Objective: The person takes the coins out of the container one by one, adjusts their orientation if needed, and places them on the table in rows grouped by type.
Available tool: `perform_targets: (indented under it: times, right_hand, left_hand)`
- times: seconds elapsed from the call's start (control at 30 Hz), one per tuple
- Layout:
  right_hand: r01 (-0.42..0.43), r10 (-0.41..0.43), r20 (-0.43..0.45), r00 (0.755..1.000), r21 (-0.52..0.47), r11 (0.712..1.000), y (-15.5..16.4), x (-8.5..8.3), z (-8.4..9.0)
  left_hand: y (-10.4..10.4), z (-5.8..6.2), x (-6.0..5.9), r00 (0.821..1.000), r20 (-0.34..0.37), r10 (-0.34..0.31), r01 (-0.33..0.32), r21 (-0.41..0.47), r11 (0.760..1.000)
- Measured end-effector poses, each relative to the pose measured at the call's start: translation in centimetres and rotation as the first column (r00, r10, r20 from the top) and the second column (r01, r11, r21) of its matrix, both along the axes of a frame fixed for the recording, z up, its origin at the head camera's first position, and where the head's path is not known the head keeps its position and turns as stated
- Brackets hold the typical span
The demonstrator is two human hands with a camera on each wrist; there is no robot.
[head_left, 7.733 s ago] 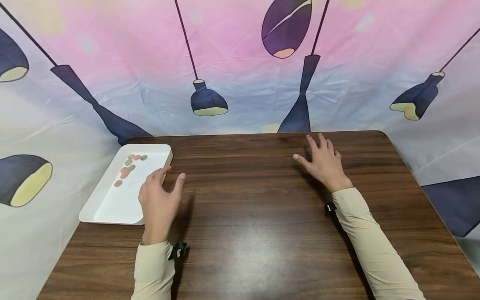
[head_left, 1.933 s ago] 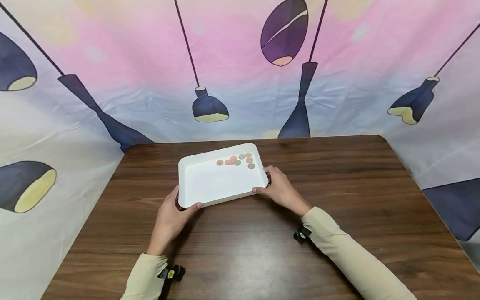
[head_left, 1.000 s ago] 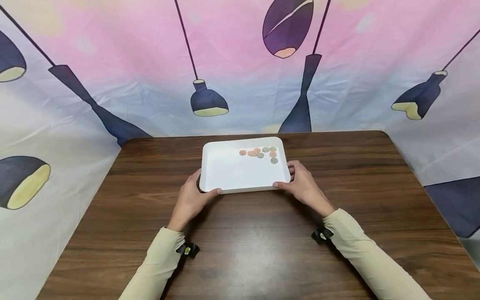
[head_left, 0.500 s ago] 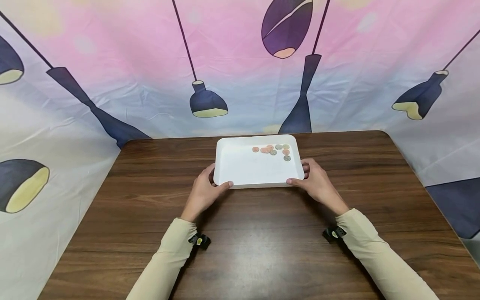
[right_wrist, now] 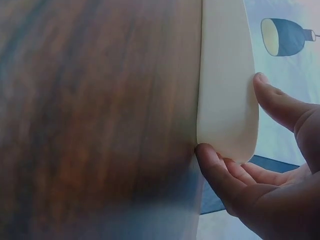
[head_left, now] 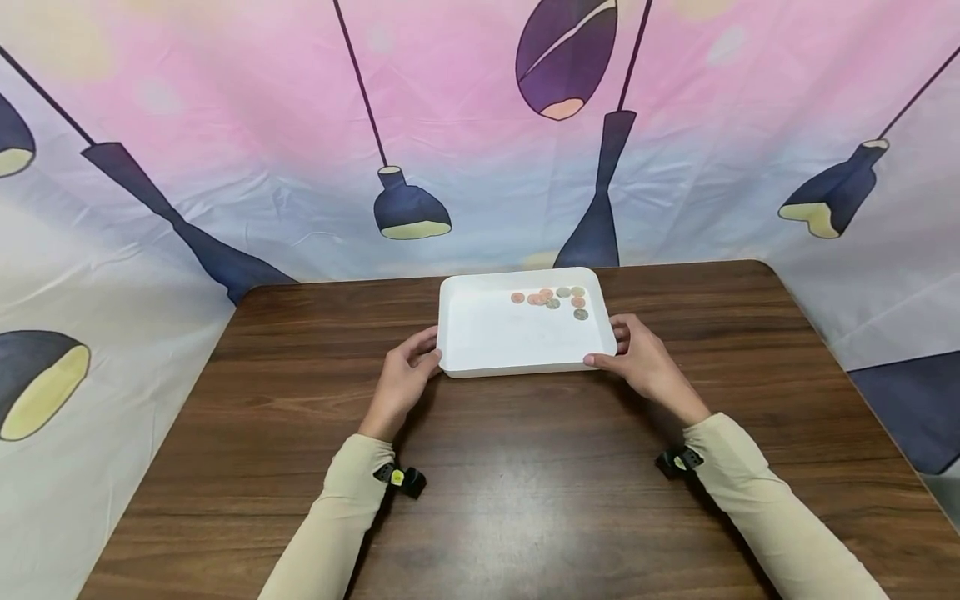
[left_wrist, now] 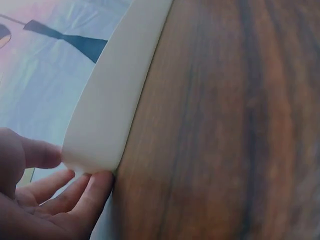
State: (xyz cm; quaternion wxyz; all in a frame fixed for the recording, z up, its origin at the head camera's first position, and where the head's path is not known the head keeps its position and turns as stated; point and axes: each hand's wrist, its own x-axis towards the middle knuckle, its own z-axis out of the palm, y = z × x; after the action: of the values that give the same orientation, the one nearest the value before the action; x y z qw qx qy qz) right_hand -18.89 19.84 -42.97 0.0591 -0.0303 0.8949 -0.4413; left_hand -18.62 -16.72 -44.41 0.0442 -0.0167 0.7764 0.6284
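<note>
A white rectangular tray (head_left: pixel 517 342) lies flat on the table near its far edge. Several copper and silver coins (head_left: pixel 546 297) are spread in its far right part. At the near left corner, my left hand (head_left: pixel 401 383) touches the tray's side with its thumb and fingertips; the thumb is off the front wall. My right hand (head_left: pixel 648 367) holds the near right corner, its thumb on the front rim and its fingers against the right side. In the right wrist view the thumb (right_wrist: pixel 272 97) and fingers bracket the tray's end wall (right_wrist: pixel 227 95).
The dark wood-grain table (head_left: pixel 495 500) extends around the tray. Behind it hangs a cloth backdrop (head_left: pixel 480 125) printed with lamps, close to the table's far edge. A black wrist camera (head_left: pixel 401 479) is strapped at the left sleeve, and another camera (head_left: pixel 678 461) at the right.
The tray, first at the far left, has been turned and carried right to the far middle with its coins. Since half a second ago, the left thumb has slipped off the front wall.
</note>
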Motion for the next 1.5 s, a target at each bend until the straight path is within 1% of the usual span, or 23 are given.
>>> perform_targets:
  times: [0.1, 0.23, 0.33, 0.47, 0.53, 0.63, 0.7, 0.77, 0.83, 0.97, 1.0, 1.07, 1.17, 1.3, 1.43, 1.5]
  right_hand:
    - [-0.007, 0.007, 0.005, 1.0, 0.011, 1.0, 0.0, -0.1, 0.1]
    - [-0.025, 0.025, 0.008, 1.0, 0.041, 0.999, 0.0, -0.2, 0.4]
    - [-0.023, 0.026, -0.047, 0.999, 0.069, 0.997, -0.1, -0.5, 0.9]
    - [-0.005, 0.016, -0.133, 0.991, 0.084, 0.996, -0.7, -1.4, 2.4]
    - [-0.025, 0.037, -0.122, 0.992, 0.1, 0.995, -1.2, -2.2, 3.0]
    - [-0.094, 0.102, -0.048, 0.994, 0.151, 0.984, -2.4, -3.7, 3.5]
    - [-0.138, 0.136, 0.024, 0.99, 0.192, 0.972, -3.1, -4.6, 3.4]
    - [-0.166, 0.155, 0.061, 0.986, 0.251, 0.954, -3.7, -5.4, 3.1]
    - [-0.179, 0.165, 0.069, 0.984, 0.328, 0.927, -4.2, -6.0, 2.7]
    - [-0.179, 0.179, 0.046, 0.983, 0.478, 0.86, -5.1, -6.6, 1.7]
    - [-0.179, 0.181, 0.046, 0.982, 0.5, 0.847, -5.3, -6.6, 1.6]
    - [-0.176, 0.184, 0.038, 0.982, 0.525, 0.833, -5.7, -6.6, 1.4]
    - [-0.193, 0.225, 0.006, 0.974, 0.537, 0.821, -6.1, -6.5, 1.5]
    - [-0.245, 0.314, -0.057, 0.948, 0.5, 0.83, -6.2, -6.3, 1.5]
    - [-0.309, 0.373, -0.065, 0.926, 0.44, 0.843, -5.8, -6.4, 1.4]
    - [-0.344, 0.397, -0.055, 0.916, 0.403, 0.848, -5.4, -6.6, 1.3]
  left_hand:
    - [-0.3, -0.3, 0.0, 0.999, 0.037, -0.004, 0.001, 0.092, 0.996]
    - [-0.6, -0.7, 0.2, 0.998, 0.068, -0.01, -0.002, 0.171, 0.985]
    - [-0.9, -0.9, 0.3, 0.997, 0.078, -0.011, -0.005, 0.209, 0.978]
    - [-1.0, -1.1, 0.3, 0.997, 0.077, -0.026, 0.008, 0.231, 0.973]
    - [-1.2, -1.1, 0.2, 0.996, 0.08, -0.03, 0.01, 0.24, 0.971]
    - [-1.4, -1.1, 0.1, 0.995, 0.091, -0.029, 0.006, 0.243, 0.97]
    - [-1.5, -1.1, 0.1, 0.995, 0.097, -0.033, 0.009, 0.24, 0.971]
    - [-1.4, -0.9, 0.1, 0.994, 0.098, -0.046, 0.021, 0.245, 0.969]
    - [-1.3, -0.9, 0.1, 0.993, 0.098, -0.062, 0.035, 0.253, 0.967]
    - [-1.2, -0.9, 0.0, 0.992, 0.103, -0.072, 0.042, 0.271, 0.962]
    - [-1.3, -0.9, 0.0, 0.992, 0.104, -0.072, 0.041, 0.273, 0.961]
    - [-1.3, -0.9, 0.0, 0.992, 0.106, -0.071, 0.039, 0.276, 0.96]
    - [-1.3, -0.9, 0.0, 0.992, 0.103, -0.072, 0.04, 0.28, 0.959]
    - [-1.4, -0.8, -0.2, 0.991, 0.11, -0.072, 0.038, 0.281, 0.959]
    - [-1.3, -0.4, -0.4, 0.991, 0.121, -0.055, 0.021, 0.266, 0.964]
    - [-1.1, -0.3, -0.5, 0.992, 0.123, -0.04, 0.008, 0.253, 0.967]
